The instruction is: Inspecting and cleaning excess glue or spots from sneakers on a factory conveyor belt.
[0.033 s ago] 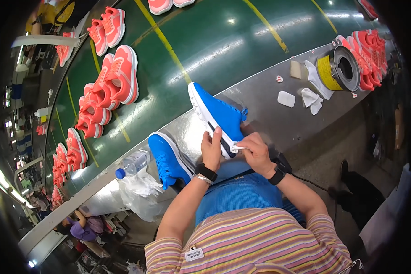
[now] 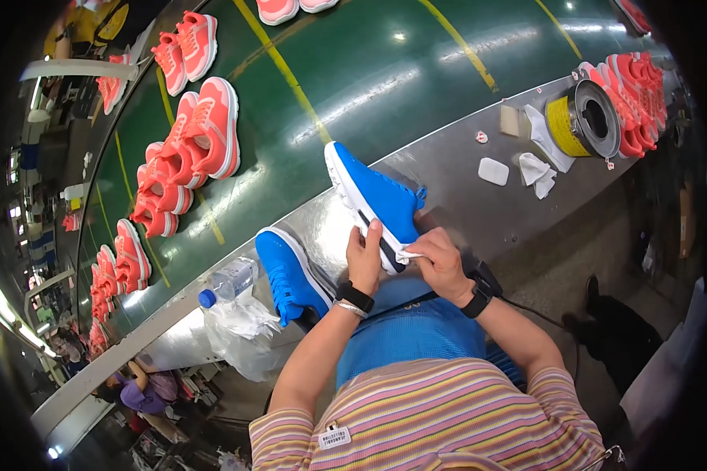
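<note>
A blue sneaker (image 2: 379,192) with a white sole lies tilted on its side at the metal ledge, toe pointing away from me and sole facing left. My left hand (image 2: 364,257) grips its midsole near the heel, thumb on the dark stripe along the side. Pinched in my right hand (image 2: 443,265) is a small white cloth (image 2: 404,254), pressed against the heel end of the sole. The fingertips under the cloth are partly hidden. A second blue sneaker (image 2: 289,271) rests on the ledge left of my left hand, its laces toward the left.
Coral sneakers (image 2: 214,129) stand in rows on the green conveyor (image 2: 291,188). On the metal ledge (image 2: 452,165) to the right are a yellow-labelled can (image 2: 565,125), white scraps (image 2: 536,173) and more coral shoes. A plastic bottle (image 2: 234,279) and a plastic bag (image 2: 247,330) sit at left.
</note>
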Available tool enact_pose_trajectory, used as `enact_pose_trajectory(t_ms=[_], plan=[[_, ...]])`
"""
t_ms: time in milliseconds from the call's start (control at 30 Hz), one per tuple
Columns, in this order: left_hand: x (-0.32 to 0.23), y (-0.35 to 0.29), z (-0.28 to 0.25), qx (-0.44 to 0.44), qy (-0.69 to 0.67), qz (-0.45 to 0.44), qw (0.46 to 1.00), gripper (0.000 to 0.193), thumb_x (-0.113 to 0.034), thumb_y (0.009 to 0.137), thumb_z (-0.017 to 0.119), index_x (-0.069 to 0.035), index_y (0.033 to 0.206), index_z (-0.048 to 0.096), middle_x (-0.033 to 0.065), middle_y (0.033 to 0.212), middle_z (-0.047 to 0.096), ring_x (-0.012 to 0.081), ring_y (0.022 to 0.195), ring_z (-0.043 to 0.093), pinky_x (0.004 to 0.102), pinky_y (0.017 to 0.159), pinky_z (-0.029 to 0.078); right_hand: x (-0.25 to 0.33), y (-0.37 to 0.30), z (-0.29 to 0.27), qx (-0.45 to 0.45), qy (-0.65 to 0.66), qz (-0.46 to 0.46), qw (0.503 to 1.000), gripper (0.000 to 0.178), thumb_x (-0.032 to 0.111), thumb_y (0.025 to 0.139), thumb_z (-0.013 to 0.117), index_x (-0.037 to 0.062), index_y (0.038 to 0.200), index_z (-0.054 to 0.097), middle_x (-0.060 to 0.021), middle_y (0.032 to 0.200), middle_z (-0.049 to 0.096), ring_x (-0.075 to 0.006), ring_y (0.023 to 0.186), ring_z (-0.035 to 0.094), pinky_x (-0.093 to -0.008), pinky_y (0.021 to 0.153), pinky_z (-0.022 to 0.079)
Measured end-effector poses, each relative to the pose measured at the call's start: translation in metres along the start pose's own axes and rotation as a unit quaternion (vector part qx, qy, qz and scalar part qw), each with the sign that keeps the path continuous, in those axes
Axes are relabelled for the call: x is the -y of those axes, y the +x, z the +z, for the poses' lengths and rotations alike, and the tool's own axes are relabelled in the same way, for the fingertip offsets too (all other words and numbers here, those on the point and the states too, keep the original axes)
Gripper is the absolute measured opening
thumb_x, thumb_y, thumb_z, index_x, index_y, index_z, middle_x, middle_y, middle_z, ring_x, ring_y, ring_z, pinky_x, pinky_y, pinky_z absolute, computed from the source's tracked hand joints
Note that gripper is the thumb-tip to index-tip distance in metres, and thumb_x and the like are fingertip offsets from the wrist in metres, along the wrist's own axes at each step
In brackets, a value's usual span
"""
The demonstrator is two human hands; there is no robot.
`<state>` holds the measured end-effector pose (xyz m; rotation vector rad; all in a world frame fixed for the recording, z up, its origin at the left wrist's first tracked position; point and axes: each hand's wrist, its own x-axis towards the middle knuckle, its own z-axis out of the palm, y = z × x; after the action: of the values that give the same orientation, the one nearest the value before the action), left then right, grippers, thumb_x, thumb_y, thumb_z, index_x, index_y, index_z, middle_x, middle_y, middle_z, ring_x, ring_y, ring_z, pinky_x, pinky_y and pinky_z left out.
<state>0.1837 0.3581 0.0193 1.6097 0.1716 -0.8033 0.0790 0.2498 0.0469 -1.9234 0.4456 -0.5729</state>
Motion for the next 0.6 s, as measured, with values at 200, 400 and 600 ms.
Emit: enact_pose_trajectory(t_ms=[200, 400, 600], plan=[[0.006, -0.007, -0.001, -0.002, 0.027, -0.016, 1.000, 0.037, -0.035, 0.086, 0.057, 0.001, 0.092, 0.052, 0.0016, 0.077, 0.050, 0.0080, 0.069, 0.043, 0.0242, 0.060, 0.038, 0.010, 0.017, 0.016, 0.027, -0.005, -0.044, 0.999, 0.016, -0.005, 0.070, 0.058, 0.0042, 0.082, 0.063, -0.0084, 0.079, 0.056, -0.0254, 0.075, 0.053, -0.0332, 0.066, 0.044], [0.002, -0.004, -0.013, 0.067, 0.018, -0.030, 0.997, 0.049, -0.035, 0.087, 0.056, 0.007, 0.112, 0.048, 0.0103, 0.102, 0.056, 0.0130, 0.090, 0.051, 0.0247, 0.081, 0.041, -0.003, -0.021, -0.025, 0.033, -0.038, 0.030, 0.998, 0.017, -0.006, 0.072, 0.056, 0.0027, 0.086, 0.062, -0.0101, 0.081, 0.056, -0.0245, 0.074, 0.055, -0.0313, 0.064, 0.045], [-0.029, -0.033, -0.007, 0.150, -0.242, -0.129, 0.950, 0.050, -0.033, 0.090, 0.050, 0.002, 0.125, 0.040, 0.0132, 0.122, 0.050, 0.0234, 0.109, 0.051, 0.0354, 0.095, 0.040, -0.017, 0.003, -0.071, -0.071, -0.240, 0.071, 0.966, 0.033, 0.002, 0.072, 0.062, 0.0085, 0.104, 0.060, -0.0142, 0.101, 0.052, -0.0290, 0.093, 0.052, -0.0334, 0.080, 0.043]])
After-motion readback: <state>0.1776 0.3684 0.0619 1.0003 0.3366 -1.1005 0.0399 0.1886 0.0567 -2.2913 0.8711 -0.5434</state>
